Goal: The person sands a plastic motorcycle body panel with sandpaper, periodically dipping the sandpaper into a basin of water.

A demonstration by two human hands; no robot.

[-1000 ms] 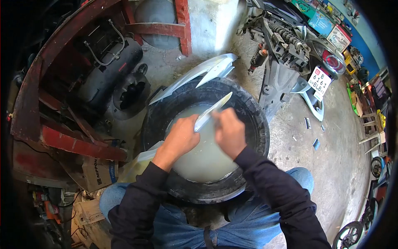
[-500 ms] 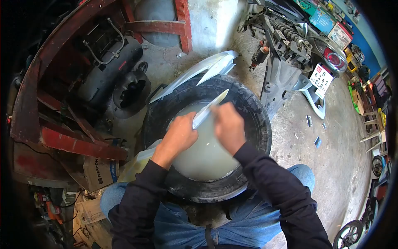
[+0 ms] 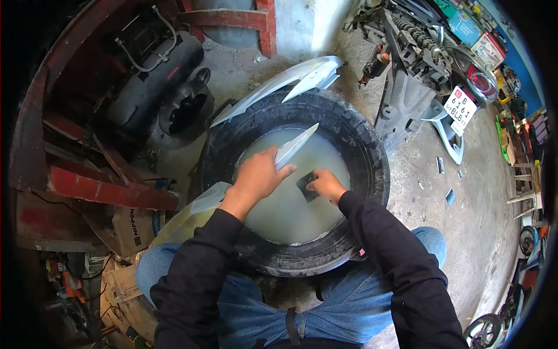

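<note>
A: Left hand [image 3: 258, 174]?
B: Closed around a long pale panel strip [image 3: 295, 145], near its lower end. Pointed tip up and to the right, over the cloudy water [image 3: 290, 209] inside the tyre [image 3: 360, 145]. Strip tilted, lower part hidden under the hand.

A: And right hand [image 3: 326, 185]?
B: Fingers pinched on a small dark sanding pad [image 3: 306, 187], held at the water surface. Just beside the strip, perhaps not touching it; hard to tell. Whether wet or dry, impossible to say.

A: Both hands over the tyre, then?
B: Yes, both above the water, near each other. Black sleeves [image 3: 395, 262] reaching in from below, blue jeans [image 3: 325, 314] at the near rim of the tyre.

A: Anything leaning on the tyre?
B: A larger white fairing piece [image 3: 296, 78] lying across the far rim. Another pale panel [image 3: 195, 212] at the left rim, next to the left forearm.

A: Around it?
B: Left, a black engine-like machine [image 3: 157, 87] under a red metal frame [image 3: 104, 192]. Lower left, a cardboard box [image 3: 131, 230] with printed letters. Upper right, a stripped scooter [image 3: 418, 64] with a number plate [image 3: 459, 109] and a red tail lamp [image 3: 481, 84]. Right, bare concrete floor [image 3: 465, 232] with a few small scraps. At the bottom right corner, part of a wheel [image 3: 482, 333].
</note>
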